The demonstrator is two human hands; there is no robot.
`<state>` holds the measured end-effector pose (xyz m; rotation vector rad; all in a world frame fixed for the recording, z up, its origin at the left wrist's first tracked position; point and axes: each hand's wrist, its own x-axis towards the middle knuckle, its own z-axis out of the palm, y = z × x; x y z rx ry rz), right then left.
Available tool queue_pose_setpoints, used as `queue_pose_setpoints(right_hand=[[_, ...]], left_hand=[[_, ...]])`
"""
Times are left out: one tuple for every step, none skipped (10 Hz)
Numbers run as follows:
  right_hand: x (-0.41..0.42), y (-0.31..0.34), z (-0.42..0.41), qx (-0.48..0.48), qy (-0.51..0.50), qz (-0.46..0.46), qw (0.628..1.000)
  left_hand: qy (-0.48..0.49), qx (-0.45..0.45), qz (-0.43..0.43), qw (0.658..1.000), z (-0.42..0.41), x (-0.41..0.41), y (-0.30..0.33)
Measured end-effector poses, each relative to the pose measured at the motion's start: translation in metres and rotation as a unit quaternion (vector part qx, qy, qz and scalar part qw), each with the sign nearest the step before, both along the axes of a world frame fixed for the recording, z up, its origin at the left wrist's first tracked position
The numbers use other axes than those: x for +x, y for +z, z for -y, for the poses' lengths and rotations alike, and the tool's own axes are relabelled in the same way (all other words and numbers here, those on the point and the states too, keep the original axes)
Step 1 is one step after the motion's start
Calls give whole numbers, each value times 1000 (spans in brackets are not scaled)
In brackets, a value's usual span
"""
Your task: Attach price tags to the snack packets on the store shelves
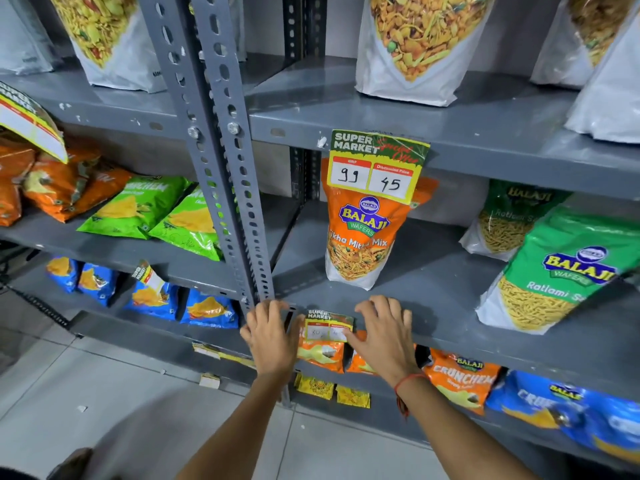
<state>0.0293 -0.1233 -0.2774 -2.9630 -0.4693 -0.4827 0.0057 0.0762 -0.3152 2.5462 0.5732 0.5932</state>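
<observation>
A small price tag (328, 325) hangs from the front edge of a grey shelf (450, 327), above orange snack packets (322, 355). My left hand (272, 336) lies flat on the shelf edge just left of the tag, fingers spread. My right hand (382, 332) presses on the shelf edge at the tag's right side, thumb touching the tag's lower right corner. A larger price tag (377, 164) reading 99 and 45 hangs from the shelf above, over an orange Balaji mix packet (360, 237).
A perforated grey upright (225, 150) divides the racks. Green Ratlami packets (554, 271) stand at right, green and orange packets (145, 206) lie at left, blue packets (156, 296) below. Other tags (31, 123) hang at left. Tiled floor (104, 393) lies below.
</observation>
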Motion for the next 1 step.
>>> queue_pose_setpoints(right_hand=[[-10, 17, 8, 38, 34, 8, 999]], left_hand=[[-73, 20, 63, 995, 15, -9, 18]])
